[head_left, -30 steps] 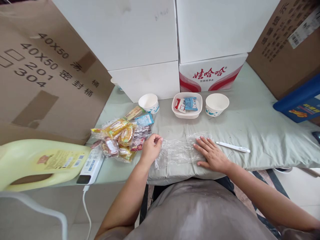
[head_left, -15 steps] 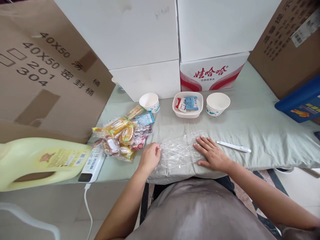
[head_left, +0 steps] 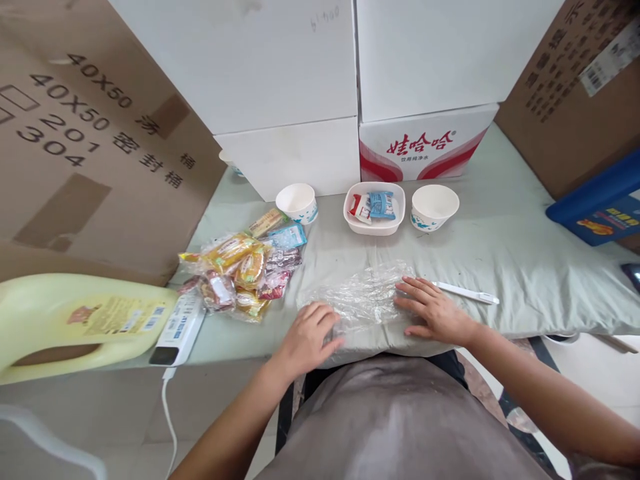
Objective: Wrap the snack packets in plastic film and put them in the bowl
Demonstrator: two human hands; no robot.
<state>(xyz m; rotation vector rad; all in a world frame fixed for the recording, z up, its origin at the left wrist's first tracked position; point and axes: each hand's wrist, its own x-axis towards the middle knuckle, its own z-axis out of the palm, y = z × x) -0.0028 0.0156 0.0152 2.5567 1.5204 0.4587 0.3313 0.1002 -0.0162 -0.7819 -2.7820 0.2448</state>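
On the near green cloth-covered tabletop (head_left: pixel 470 267), crumpled clear plastic film (head_left: pixel 369 297) seems light, limp, slippery; I'd pinch its edges. Left hand (head_left: pixel 309 337), right hand (head_left: pixel 434 311): fingers spread.

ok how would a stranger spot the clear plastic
Below the white boxes, find the pale green cloth. Near its front edge, between the left hand and right hand, lies the clear plastic. Unlike the colourful packets on its left, it is see-through and crinkled.
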